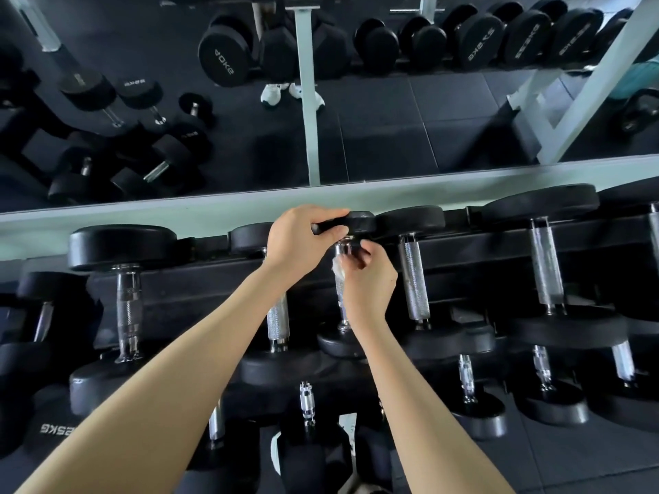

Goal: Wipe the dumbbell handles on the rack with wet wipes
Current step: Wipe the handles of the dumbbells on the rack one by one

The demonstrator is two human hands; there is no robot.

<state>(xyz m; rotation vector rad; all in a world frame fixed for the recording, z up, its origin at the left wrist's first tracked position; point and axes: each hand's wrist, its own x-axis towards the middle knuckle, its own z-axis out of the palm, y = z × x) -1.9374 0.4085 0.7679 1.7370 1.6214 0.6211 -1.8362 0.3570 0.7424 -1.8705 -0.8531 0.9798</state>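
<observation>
A black rack (221,279) holds a row of black-headed dumbbells with knurled chrome handles. My left hand (299,240) grips the far head (356,222) of the middle dumbbell. My right hand (367,276) is wrapped round the upper part of that dumbbell's chrome handle (340,308), holding a white wet wipe (337,267) against the metal. The wipe shows only as a small crumpled edge at the hand's left side. The handle's lower end and near head (338,345) are in plain sight.
Neighbouring dumbbells sit close on both sides, their handles (413,279) (277,322) a hand's width away. A lower tier holds more dumbbells (467,383). Beyond the pale ledge (178,208) a mirror reflects the rack, floor mats and a person's white shoes (274,94).
</observation>
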